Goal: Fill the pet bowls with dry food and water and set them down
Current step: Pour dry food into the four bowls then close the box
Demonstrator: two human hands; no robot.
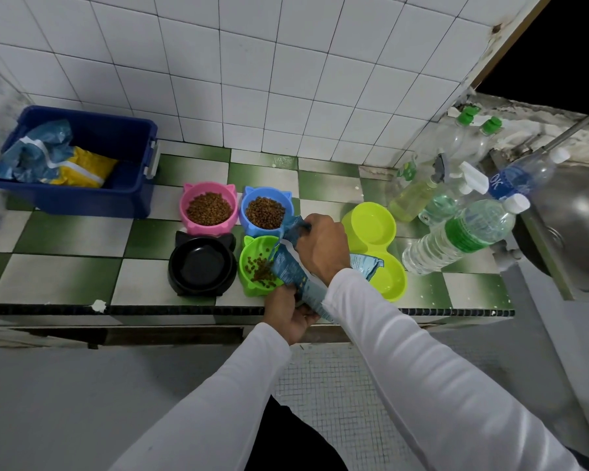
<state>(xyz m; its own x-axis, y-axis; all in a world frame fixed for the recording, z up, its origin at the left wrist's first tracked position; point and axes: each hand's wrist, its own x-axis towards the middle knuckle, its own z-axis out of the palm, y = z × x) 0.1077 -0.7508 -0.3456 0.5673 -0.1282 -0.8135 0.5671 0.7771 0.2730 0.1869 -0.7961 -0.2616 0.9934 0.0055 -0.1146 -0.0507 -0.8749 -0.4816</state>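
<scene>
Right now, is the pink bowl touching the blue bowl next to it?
Apart. The head view shows a strip of counter tile between the pink bowl and the blue bowl.

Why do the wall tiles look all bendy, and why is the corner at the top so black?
In the head view, the wide-angle lens curves the wall tiles' straight lines, more toward the edges; the black corner is an unlit opening, so nothing shows there; the light is dim and bluish; the counter is fairly sharp, while the right hand and food bag look slightly soft.
</scene>
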